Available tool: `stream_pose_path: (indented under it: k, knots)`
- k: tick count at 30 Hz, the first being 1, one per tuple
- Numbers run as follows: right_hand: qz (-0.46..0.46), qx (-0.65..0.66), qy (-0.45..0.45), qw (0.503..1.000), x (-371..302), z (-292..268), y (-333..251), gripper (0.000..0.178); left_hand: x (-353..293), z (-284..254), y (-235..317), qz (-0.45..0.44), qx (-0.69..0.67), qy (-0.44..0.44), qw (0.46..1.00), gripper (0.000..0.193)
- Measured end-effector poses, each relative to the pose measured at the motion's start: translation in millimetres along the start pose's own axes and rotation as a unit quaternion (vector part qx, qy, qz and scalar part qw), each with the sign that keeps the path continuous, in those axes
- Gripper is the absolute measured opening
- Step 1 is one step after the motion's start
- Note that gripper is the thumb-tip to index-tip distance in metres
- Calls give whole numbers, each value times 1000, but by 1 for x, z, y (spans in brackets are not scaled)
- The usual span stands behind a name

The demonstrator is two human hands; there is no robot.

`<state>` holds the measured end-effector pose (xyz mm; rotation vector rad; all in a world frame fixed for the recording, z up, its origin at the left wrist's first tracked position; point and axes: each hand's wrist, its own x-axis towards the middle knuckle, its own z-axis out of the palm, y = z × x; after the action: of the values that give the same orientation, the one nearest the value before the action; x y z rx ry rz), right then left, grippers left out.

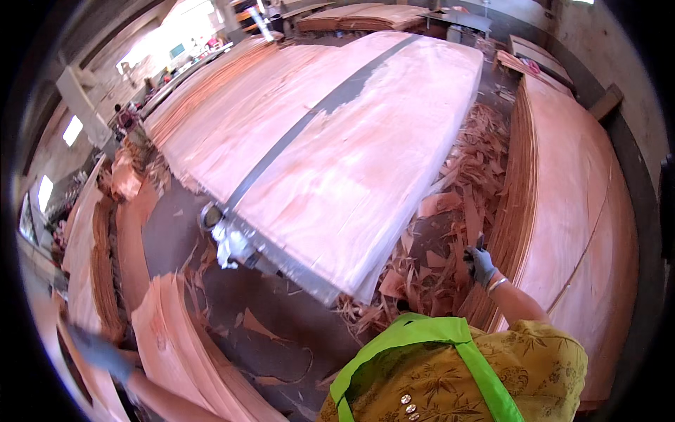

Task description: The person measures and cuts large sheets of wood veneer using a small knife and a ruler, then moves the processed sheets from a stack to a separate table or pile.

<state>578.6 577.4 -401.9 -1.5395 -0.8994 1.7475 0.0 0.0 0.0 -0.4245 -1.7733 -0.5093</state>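
Observation:
My right hand [483, 267], in a grey glove, is closed round a small dark tool [479, 243] whose kind I cannot make out. It is beside the left edge of a tall stack of wood veneer sheets [562, 204]. Far out to the left, my left hand [102, 350] is gloved too and smeared by motion, so its fingers do not show clearly. That hand is near a stack of veneer [81, 264] at the left rim. In front of me lies a table covered by wide pale veneer sheets [351, 162], with a dark grey strip [299, 126] running lengthwise between them.
Torn veneer scraps [474, 158] litter the floor between table and right stack. Curved sheets [169, 330] stand at the lower left. A white bundle [232, 243] hangs at the table's near corner. Another person [129, 121] is at the far left; more stacks [358, 17] lie behind.

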Motion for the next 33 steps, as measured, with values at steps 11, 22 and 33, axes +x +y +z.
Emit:
stream_pose_path:
  k: [11, 22, 33]
  knots:
    - [-12, 192, 49, 980, 68, -172, -24, 18, -121, 328, 605, 331, -198, -365, 848, 35]
    - [-48, 170, 180, 968, 172, -220, -106, 12, -294, 451, 908, 334, -421, -443, 718, 41]
    - [-359, -230, 24, 904, 357, -105, -323, 31, -375, 483, 1004, 267, -396, -590, 650, 42]
